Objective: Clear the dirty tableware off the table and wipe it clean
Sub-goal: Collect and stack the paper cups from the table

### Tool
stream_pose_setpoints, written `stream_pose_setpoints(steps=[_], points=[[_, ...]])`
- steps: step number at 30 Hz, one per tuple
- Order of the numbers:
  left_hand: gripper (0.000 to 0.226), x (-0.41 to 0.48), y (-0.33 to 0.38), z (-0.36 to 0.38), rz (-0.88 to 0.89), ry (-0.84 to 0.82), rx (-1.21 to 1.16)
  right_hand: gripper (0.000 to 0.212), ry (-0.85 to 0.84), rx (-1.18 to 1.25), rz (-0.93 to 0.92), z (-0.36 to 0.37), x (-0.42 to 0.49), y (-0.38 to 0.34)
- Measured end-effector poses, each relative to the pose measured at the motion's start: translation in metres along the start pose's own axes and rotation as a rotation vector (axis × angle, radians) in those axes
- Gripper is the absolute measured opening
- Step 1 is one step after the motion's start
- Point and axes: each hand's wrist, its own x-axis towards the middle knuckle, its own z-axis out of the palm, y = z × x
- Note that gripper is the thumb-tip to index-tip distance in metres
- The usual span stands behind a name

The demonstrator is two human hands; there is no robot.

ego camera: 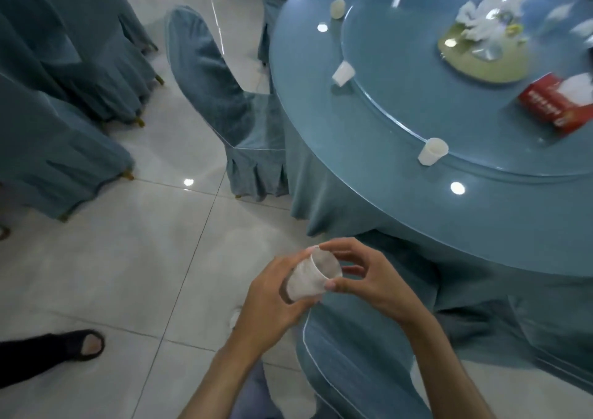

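Lower centre of frame: clear cup (pixel 309 277), off the table (pixel 417 219), tilted, mouth toward upper right. Wrapped round its body by left hand (pixel 272 293); pinched at the rim by right hand (pixel 362 277). Up and right on the tabletop, nearest white cup (pixel 432 151), closer to the right hand; likely next to collect.

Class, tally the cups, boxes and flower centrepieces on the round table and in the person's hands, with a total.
Plastic cups: 4, the held cup plus three on the table, farthest blurred
Red tissue box: 1
Flower centrepiece: 1
Total: 6
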Motion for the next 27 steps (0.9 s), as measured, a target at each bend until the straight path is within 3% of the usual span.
stream_pose_setpoints(steps=[5, 10, 17, 27], points=[[0.076, 0.042, -0.030, -0.075, 0.039, -0.057, -0.008, 0.037, 0.247, 0.008, 0.039, 0.052, 0.054, -0.025], [0.077, 0.077, -0.045, -0.136, 0.094, -0.035, -0.007, 0.026, 0.525, -0.392, 0.082, 0.060, 0.095, -0.025], [0.079, 0.126, -0.053, -0.171, 0.167, -0.024, 0.131, 0.030, 0.633, -0.675, 0.217, 0.038, 0.110, -0.014], [0.076, 0.224, -0.031, -0.140, 0.207, -0.089, 0.047, 0.031, 0.764, -0.675, 0.340, -0.052, 0.153, 0.024]])
